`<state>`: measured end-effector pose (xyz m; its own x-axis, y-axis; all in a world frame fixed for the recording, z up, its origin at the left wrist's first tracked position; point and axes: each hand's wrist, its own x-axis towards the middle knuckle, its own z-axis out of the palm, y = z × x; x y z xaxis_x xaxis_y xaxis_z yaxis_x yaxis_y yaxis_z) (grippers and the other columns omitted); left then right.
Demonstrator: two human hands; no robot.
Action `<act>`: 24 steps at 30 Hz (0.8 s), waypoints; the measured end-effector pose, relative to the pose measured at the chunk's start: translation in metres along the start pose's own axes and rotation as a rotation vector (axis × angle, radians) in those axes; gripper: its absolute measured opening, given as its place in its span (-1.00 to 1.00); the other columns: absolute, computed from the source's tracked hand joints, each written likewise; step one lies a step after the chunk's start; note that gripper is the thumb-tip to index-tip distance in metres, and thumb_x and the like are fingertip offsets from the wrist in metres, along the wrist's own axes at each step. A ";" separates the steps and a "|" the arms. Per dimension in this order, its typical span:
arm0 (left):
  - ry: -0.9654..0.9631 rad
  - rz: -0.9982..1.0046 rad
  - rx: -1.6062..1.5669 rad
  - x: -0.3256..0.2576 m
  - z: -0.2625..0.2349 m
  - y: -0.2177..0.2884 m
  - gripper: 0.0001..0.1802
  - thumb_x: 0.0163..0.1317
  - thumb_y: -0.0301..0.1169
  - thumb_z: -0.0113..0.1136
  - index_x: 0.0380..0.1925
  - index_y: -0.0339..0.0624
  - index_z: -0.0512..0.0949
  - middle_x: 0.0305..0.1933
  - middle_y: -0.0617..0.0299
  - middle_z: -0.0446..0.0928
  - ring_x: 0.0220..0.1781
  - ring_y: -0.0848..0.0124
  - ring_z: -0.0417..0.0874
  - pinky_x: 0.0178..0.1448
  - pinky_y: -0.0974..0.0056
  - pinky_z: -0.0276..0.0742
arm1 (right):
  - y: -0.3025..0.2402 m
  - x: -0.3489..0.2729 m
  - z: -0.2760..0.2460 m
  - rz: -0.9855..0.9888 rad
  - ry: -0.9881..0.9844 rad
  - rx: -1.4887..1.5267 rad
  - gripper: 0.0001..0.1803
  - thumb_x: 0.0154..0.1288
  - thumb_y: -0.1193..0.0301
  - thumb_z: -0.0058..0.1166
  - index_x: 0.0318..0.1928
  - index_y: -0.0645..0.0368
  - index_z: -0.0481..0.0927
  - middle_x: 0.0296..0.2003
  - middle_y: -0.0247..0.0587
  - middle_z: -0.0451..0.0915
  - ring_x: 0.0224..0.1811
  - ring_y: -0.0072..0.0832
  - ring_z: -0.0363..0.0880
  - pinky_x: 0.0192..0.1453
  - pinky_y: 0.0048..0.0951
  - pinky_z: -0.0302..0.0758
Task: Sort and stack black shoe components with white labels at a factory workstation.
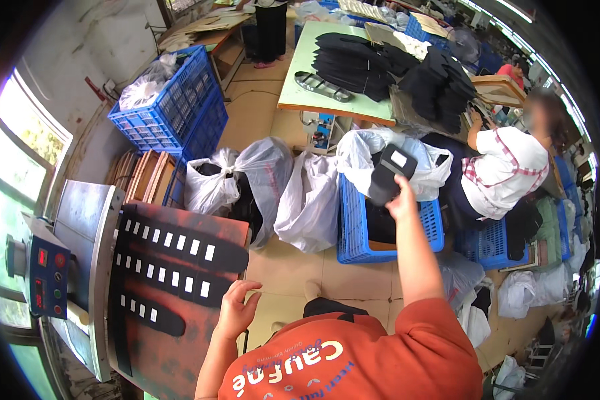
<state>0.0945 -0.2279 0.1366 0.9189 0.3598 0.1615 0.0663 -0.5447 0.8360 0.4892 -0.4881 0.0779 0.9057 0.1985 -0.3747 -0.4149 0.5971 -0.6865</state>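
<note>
My right hand [401, 199] reaches forward and grips a black insole-shaped piece [388, 175] with a white rectangular label. It hangs over a blue crate [353, 230], whose top is partly covered by a white plastic bag [360, 148]. More black material shows inside the crate. My left hand [239, 308] is by the right edge of a reddish-brown board [200, 347], fingers loosely curved and apart, holding nothing. Black insole-shaped pieces with white labels lie overlapped in rows on that board, among them a front row [170, 323].
A heat press with a control box [47, 270] stands at the left. Tied plastic bags [267, 180] and stacked blue crates [160, 100] are ahead. A green-topped table [307, 53] bears black piles [353, 63]. A co-worker in a white top [507, 167] is at the right.
</note>
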 end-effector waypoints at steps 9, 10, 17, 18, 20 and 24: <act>0.336 -0.135 0.214 -0.029 -0.033 -0.011 -0.80 -0.01 -0.65 0.19 -0.32 -0.31 0.51 -0.27 0.01 0.55 -0.19 0.09 0.59 -0.09 0.21 0.49 | 0.116 0.061 0.069 -0.098 0.101 -0.563 -0.45 0.00 0.33 0.17 0.07 0.08 0.42 -0.25 -0.37 0.51 -0.34 -0.61 0.31 -0.34 -0.45 0.27; 0.446 -0.164 0.272 -0.039 -0.042 -0.017 -0.82 0.00 -0.66 0.18 -0.33 -0.32 0.50 -0.28 0.00 0.54 -0.21 0.11 0.60 -0.10 0.21 0.51 | 0.136 0.029 0.095 -0.149 -0.005 -0.535 -0.45 0.05 0.54 0.08 0.12 0.25 0.34 -0.07 -0.22 0.46 -0.20 -0.51 0.42 -0.18 -0.55 0.34; 1.310 -0.702 0.418 -0.140 -0.147 -0.152 -0.73 0.10 -0.41 0.19 -0.23 -0.38 0.51 -0.26 -0.02 0.54 -0.19 0.17 0.57 -0.03 0.19 0.47 | 0.234 -0.238 0.202 -0.193 -1.312 -0.709 -0.75 0.00 0.66 0.00 -0.23 0.22 0.49 -0.15 -0.15 0.46 -0.13 -0.40 0.45 0.02 -0.42 0.40; 1.376 -0.823 0.411 -0.154 -0.163 -0.168 -0.67 0.09 -0.36 0.20 -0.20 -0.39 0.50 -0.21 -0.09 0.54 -0.11 0.08 0.56 0.04 0.13 0.45 | 0.257 -0.261 0.207 -0.279 -1.546 -0.688 -0.77 -0.03 0.62 0.04 -0.26 0.22 0.52 -0.12 -0.08 0.47 -0.10 -0.28 0.48 0.02 -0.35 0.43; 1.431 -1.012 0.439 -0.168 -0.195 -0.187 -0.56 0.07 -0.27 0.23 -0.16 -0.42 0.50 -0.14 -0.16 0.53 -0.03 0.02 0.54 0.07 0.10 0.45 | 0.292 -0.306 0.210 -0.167 -1.776 -0.783 -0.71 0.01 0.53 0.12 -0.17 0.19 0.50 -0.05 0.00 0.41 0.02 -0.12 0.42 0.11 -0.26 0.38; 1.349 -1.168 0.539 -0.140 -0.241 -0.210 -0.41 0.00 -0.17 0.31 -0.10 -0.46 0.47 -0.10 -0.26 0.52 -0.01 -0.14 0.52 0.07 0.03 0.44 | 0.375 -0.346 0.209 -0.285 -1.729 -1.032 -0.20 -0.02 0.50 0.22 0.26 0.07 0.13 0.26 0.27 0.01 0.32 0.14 0.04 0.32 -0.11 0.18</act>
<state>-0.1420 0.0184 0.0646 -0.5490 0.8161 0.1805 0.7049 0.3361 0.6247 0.0387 -0.1709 0.0803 -0.1980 0.9544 0.2236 0.4052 0.2874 -0.8679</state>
